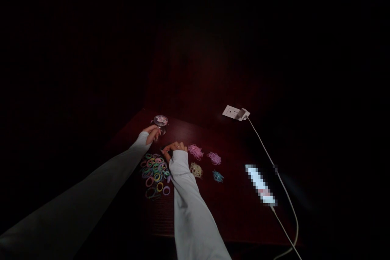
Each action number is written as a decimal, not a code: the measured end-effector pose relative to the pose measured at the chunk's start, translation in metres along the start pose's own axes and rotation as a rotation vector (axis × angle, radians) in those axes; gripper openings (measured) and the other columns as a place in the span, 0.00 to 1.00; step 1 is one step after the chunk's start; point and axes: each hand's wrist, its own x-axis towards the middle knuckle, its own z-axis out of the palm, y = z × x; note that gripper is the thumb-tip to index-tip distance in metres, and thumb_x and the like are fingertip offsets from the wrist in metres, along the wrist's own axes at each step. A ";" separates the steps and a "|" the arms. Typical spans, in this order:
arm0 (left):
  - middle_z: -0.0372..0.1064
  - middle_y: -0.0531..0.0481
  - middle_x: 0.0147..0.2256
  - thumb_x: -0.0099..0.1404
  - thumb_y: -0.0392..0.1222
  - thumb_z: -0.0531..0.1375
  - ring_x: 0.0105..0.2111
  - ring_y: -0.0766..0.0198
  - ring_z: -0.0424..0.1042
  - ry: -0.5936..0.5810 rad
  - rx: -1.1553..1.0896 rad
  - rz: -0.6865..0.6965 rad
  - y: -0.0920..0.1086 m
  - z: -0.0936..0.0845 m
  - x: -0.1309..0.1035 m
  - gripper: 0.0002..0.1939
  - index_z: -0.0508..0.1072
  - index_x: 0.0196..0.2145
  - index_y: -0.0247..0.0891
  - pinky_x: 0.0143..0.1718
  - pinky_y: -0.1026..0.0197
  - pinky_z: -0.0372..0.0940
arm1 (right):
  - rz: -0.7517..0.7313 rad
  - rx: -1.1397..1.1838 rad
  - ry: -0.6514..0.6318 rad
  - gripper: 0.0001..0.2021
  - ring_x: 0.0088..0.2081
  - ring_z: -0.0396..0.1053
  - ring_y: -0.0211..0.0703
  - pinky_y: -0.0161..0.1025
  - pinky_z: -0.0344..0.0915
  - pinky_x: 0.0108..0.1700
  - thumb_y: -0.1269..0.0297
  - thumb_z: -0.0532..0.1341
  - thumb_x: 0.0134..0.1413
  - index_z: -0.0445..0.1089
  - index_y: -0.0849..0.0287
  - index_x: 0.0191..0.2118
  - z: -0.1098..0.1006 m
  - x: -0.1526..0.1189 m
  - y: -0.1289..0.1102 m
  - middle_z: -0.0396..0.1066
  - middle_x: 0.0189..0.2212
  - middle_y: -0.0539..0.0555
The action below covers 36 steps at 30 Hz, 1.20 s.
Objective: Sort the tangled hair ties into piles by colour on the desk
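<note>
Left hand [152, 133] clasps the tub [161, 120]: light, stiff, I'd say, best gripped round its sides; right hand [174, 148] apart, grip unclear!

Room's near black; walls and floor unreadable. Bench [231, 215] is dark reddish wood, grain visible along the near edge. Soft sheen [183, 130] toward the far edge, fading fast to the sides. Faint red surface [195, 77] beyond the far edge, can't tell if wall or panel. White socket plate [230, 111] past the far edge, right of centre, plug adapter [243, 114] in, white cable [264, 148] running down past the right side.
</note>
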 end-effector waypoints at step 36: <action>0.63 0.55 0.20 0.66 0.65 0.58 0.23 0.66 0.59 -0.447 0.175 0.149 -0.007 0.012 -0.025 0.26 0.70 0.24 0.40 0.26 0.64 0.55 | -0.008 0.320 0.276 0.17 0.34 0.70 0.43 0.39 0.65 0.40 0.56 0.56 0.73 0.69 0.50 0.30 -0.008 -0.001 0.005 0.72 0.30 0.49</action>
